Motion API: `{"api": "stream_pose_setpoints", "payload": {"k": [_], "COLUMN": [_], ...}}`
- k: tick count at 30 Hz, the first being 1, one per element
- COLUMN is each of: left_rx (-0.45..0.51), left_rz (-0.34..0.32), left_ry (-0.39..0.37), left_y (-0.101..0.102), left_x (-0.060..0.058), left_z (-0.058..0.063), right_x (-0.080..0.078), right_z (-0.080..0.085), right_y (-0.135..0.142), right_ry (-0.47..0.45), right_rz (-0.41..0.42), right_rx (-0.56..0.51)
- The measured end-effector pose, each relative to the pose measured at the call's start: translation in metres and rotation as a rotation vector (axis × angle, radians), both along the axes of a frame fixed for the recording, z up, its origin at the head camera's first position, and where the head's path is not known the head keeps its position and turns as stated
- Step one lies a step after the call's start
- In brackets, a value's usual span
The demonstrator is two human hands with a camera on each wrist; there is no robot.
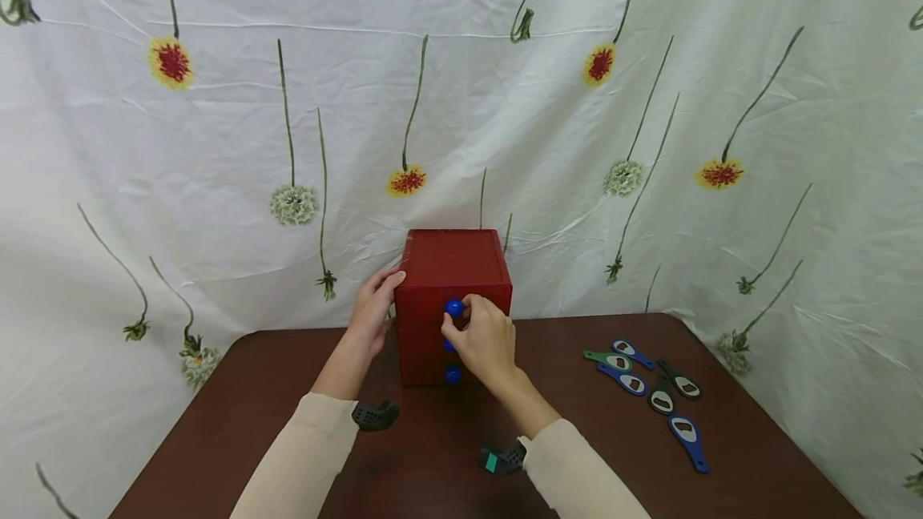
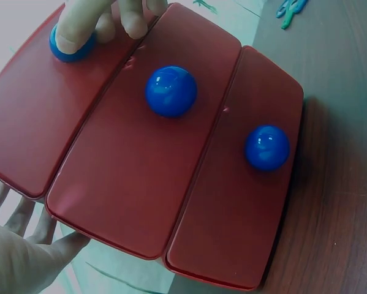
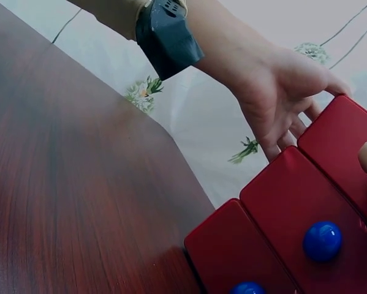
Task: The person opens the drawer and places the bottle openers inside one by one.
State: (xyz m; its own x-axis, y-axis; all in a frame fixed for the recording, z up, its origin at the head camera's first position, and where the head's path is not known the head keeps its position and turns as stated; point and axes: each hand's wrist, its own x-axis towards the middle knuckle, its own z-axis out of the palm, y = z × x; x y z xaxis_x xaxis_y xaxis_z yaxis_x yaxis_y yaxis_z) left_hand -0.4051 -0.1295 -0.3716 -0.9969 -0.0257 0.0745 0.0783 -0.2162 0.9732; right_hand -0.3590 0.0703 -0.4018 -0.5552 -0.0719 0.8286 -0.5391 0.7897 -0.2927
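Note:
A red box with three drawers stands on the table, a round blue knob on each drawer front. My right hand pinches the top knob between thumb and fingers. Flat along the box's left side lies my left hand, its thumb at the upper front edge and its fingers extended in the right wrist view. The middle knob and the bottom knob are untouched in the left wrist view. All three drawers look closed, their fronts about level.
Several bottle openers lie on the dark brown table to the right, among them a green one, a blue one and a black one. A white flowered cloth hangs behind the table and along its sides.

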Motion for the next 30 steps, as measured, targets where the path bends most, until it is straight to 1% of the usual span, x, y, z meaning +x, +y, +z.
{"api": "stream_pose_setpoints", "payload": {"k": [8, 12, 15, 19, 24, 30], "left_rx": [0.001, 0.001, 0.001, 0.002, -0.008, -0.011], "left_rz": [-0.004, -0.005, -0.005, -0.002, -0.002, 0.002], "left_ry": [0.008, 0.006, 0.000, -0.002, -0.003, -0.007], "left_y": [0.000, 0.000, 0.000, -0.002, -0.002, 0.000], "left_x": [-0.001, -0.001, -0.001, -0.001, -0.001, 0.000], "left_z": [0.000, 0.000, 0.000, 0.000, -0.001, -0.001], "right_x": [0.002, 0.004, 0.006, 0.009, 0.012, 0.013], "right_z": [0.002, 0.002, -0.001, -0.010, -0.027, -0.044], "right_y": [0.002, 0.004, 0.006, 0.008, 0.008, 0.007], "right_ry": [-0.016, -0.027, -0.032, -0.031, -0.036, -0.103], "right_rz": [-0.001, 0.010, 0.029, 0.057, 0.061, 0.059], "right_rx": [0.024, 0.023, 0.007, -0.014, -0.035, -0.104]}}
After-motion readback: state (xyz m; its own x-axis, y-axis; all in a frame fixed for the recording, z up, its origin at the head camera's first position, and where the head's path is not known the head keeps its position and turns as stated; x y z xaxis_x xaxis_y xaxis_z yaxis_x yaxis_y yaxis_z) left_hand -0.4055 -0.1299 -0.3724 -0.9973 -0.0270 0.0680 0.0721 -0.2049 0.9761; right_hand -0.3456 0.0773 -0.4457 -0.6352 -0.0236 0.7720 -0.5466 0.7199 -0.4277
